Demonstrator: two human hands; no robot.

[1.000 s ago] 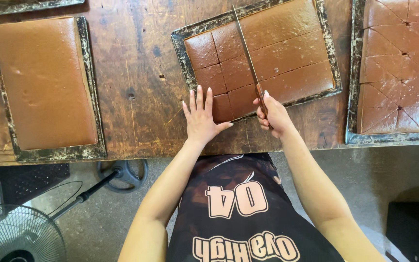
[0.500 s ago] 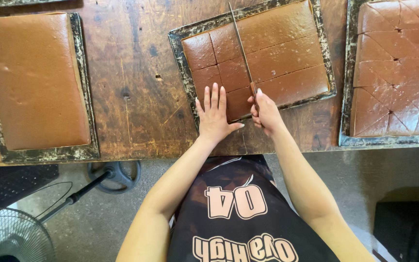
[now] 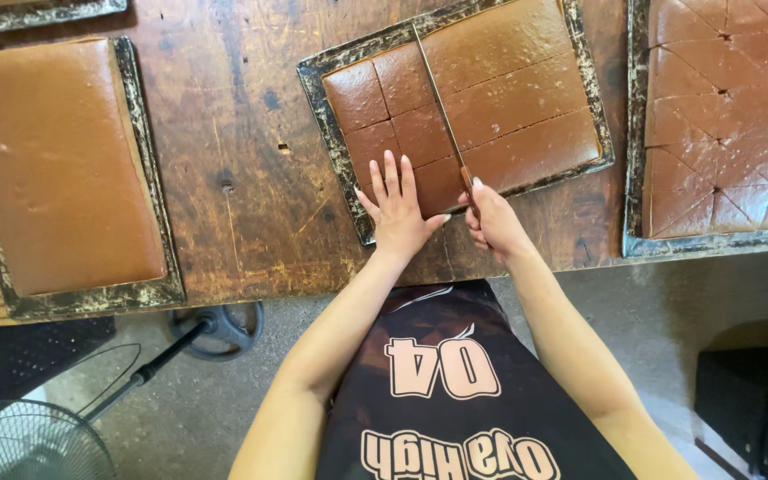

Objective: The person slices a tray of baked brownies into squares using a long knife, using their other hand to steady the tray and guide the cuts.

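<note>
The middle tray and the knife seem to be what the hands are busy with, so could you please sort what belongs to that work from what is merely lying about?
In use:
- left hand, flat on the middle tray
- right hand, gripping the knife
- partly cut brown slab

Lying about:
- uncut slab tray, left
- cut slab tray, right
- fan on the floor

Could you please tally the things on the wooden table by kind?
Dark metal trays of brown slab cake: 4 (uncut, part-cut, fully cut, sliver at the top edge)
Long thin-bladed knives: 1
Total: 5
</note>
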